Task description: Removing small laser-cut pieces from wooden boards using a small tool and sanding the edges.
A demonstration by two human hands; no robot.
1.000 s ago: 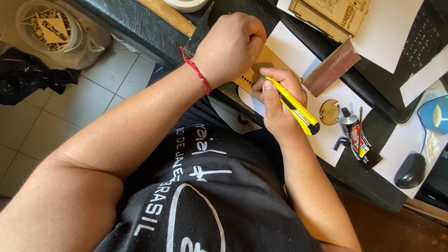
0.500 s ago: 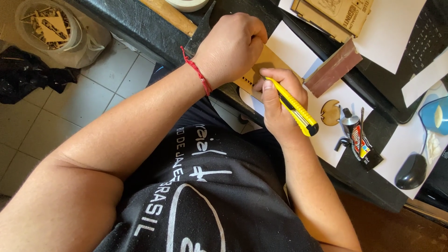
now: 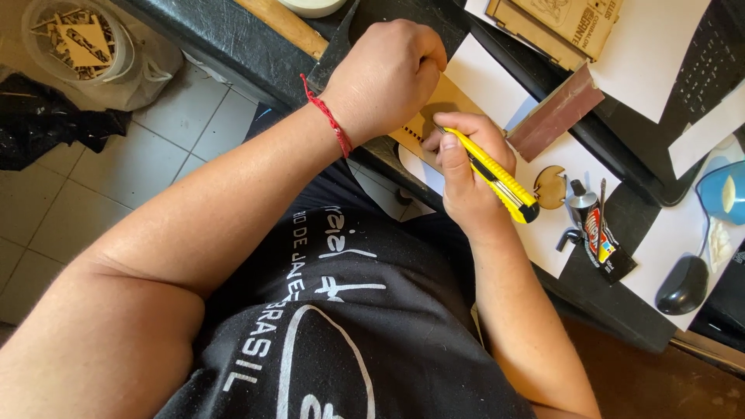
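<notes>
My right hand point(image 3: 468, 172) grips a yellow utility knife point(image 3: 490, 172), its tip against a thin wooden cut-out piece point(image 3: 436, 105) lying on white paper point(image 3: 497, 93). My left hand point(image 3: 386, 76), with a red string bracelet at the wrist, is closed in a fist and presses down on the same piece from above, hiding most of it. Both hands touch at the piece's near edge, on a dark worktop point(image 3: 256, 54).
A brown sanding block point(image 3: 556, 122), a small round wooden piece point(image 3: 551, 187), a squeezed glue tube point(image 3: 596, 233), a black mouse point(image 3: 683, 284) and a wooden box point(image 3: 563, 27) lie to the right. A bag of wooden scraps point(image 3: 77, 43) sits on the tiled floor.
</notes>
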